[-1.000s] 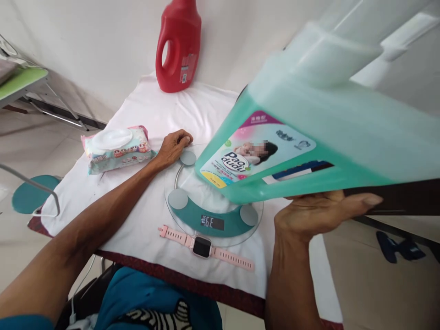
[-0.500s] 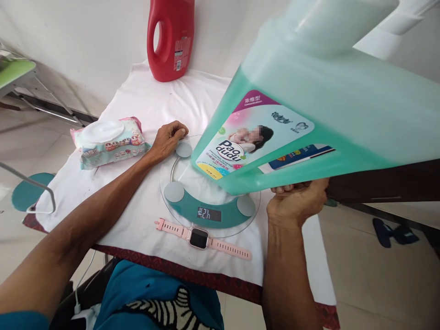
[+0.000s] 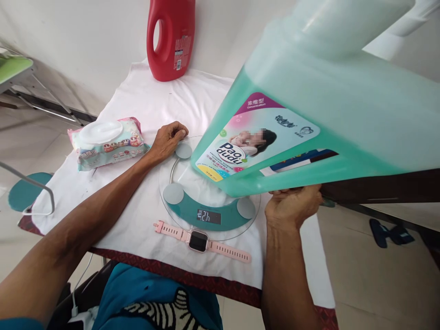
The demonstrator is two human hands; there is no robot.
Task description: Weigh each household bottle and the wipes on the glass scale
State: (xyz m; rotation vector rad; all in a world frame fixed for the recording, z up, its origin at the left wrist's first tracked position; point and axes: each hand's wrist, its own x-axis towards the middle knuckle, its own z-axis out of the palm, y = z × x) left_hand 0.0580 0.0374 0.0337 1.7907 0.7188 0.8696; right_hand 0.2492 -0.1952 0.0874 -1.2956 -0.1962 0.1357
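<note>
I count one green Pao dudu jug (image 3: 292, 110), tilted over one glass scale (image 3: 187, 211) near the worktop's (image 3: 172, 103) front edge. The right hand (image 3: 293, 204) touches its underside, grip unclear to me; the left hand (image 3: 170, 140) rests curled closed.

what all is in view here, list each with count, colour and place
cloth: 1, white, centre
scale: 1, clear and teal, on cloth
jug: 1, green and whitish, tilted, lower end over scale
bottle: 1, red, far side
wipes pack: 1, pink and mint, left
watch: 1, pink, near side of scale
under-cloth: 1, dark red, near edge
stool: 1, teal, left
slippers: 2, dark blue, right floor
cable: 1, white, lower left
clothing: teal, bottom
left grip: 1, bare, scale's far-left edge
right grip: 1, bare, under jug
</note>
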